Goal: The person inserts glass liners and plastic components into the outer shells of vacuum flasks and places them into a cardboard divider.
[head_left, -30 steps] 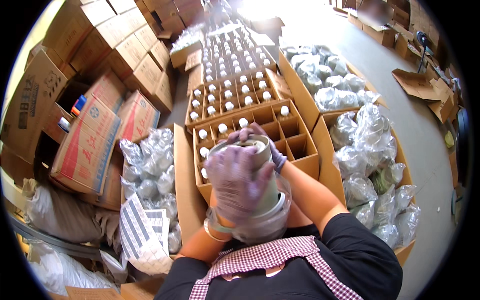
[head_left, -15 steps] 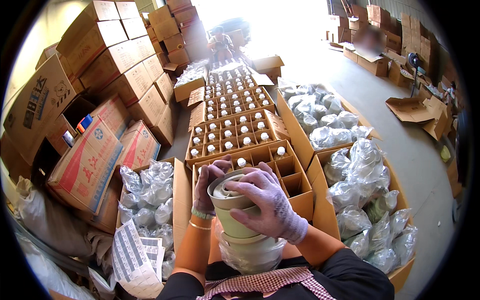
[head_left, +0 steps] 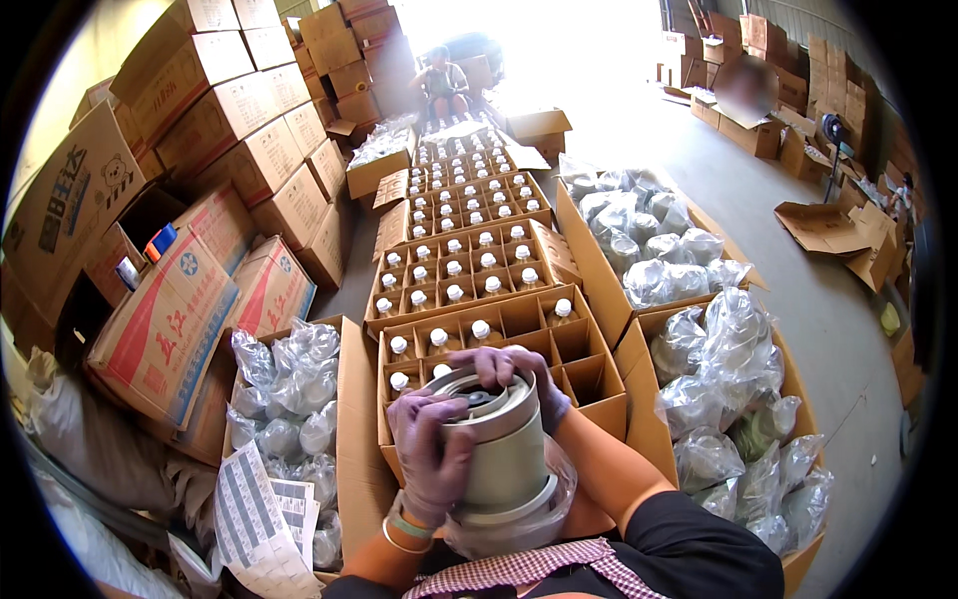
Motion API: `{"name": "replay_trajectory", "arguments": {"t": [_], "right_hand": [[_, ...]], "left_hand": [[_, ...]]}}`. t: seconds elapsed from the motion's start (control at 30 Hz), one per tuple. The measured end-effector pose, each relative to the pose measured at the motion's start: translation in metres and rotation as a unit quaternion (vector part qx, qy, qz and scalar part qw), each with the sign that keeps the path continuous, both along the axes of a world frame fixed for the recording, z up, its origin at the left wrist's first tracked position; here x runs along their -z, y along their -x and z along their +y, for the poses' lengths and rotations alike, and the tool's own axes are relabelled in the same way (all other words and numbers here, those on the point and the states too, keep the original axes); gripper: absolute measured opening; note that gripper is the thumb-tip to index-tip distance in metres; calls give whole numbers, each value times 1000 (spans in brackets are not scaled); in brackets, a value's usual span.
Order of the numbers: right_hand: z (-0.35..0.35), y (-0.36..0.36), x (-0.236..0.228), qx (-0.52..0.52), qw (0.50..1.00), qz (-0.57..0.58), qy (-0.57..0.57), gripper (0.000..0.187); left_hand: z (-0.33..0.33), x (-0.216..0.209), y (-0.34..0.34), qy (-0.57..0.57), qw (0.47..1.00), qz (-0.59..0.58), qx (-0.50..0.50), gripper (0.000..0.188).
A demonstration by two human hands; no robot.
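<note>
A grey-green cylindrical canister (head_left: 494, 469) stands upright close to my body, its lower part in crumpled clear plastic. Its top shows a thick grey ring with a small dark piece inside. My left hand (head_left: 431, 444), in a thin purple-grey glove, grips the near left side of the top, fingers curled onto the rim. My gloved right hand (head_left: 511, 374) is wrapped over the far right rim with fingertips bent inward. Just beyond is a divided carton (head_left: 599, 384) holding several white-capped bottles (head_left: 481, 329), with bare cells on its right side.
More divided cartons of bottles (head_left: 454, 268) run away in a row. Boxes of plastic-wrapped pieces stand at left (head_left: 299, 399) and right (head_left: 718, 389). Printed sheets (head_left: 261, 514) lie on the left box. Stacked cartons (head_left: 269, 160) rise at left; a person (head_left: 441, 85) sits at the far end.
My left hand has come to the near left side of the canister's top, and my right hand has shifted to its far rim. The canister has turned or tilted, showing its ringed top.
</note>
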State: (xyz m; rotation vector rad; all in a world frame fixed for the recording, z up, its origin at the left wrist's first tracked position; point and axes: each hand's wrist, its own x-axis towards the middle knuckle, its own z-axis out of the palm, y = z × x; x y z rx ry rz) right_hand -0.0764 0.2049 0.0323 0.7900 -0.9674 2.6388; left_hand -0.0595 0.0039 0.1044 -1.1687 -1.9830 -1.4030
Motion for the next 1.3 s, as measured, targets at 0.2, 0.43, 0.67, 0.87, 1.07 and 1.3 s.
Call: {"name": "replay_trajectory", "arguments": {"t": [0.2,0.43,0.67,0.87,1.07,1.3], "right_hand": [[-9,3,-14,-98,990,10,101,42],[-47,-94,-119,542,703,16,-460,14],[-48,-99,-124,543,627,59,-555,23],[-10,-77,-73,401,820,39,-406,21],[2,-30,-11,169,982,50,-61,43],[-1,48,36,-170,965,33,198,29]], "left_hand": [[9,-36,-19,53,998,29,25,34],[29,29,80,-237,657,-489,522,40],[55,44,84,-316,609,-468,556,37],[24,54,77,-239,877,-264,323,64],[2,5,17,-30,992,-85,86,31],[42,-44,-32,159,959,210,-105,30]]}}
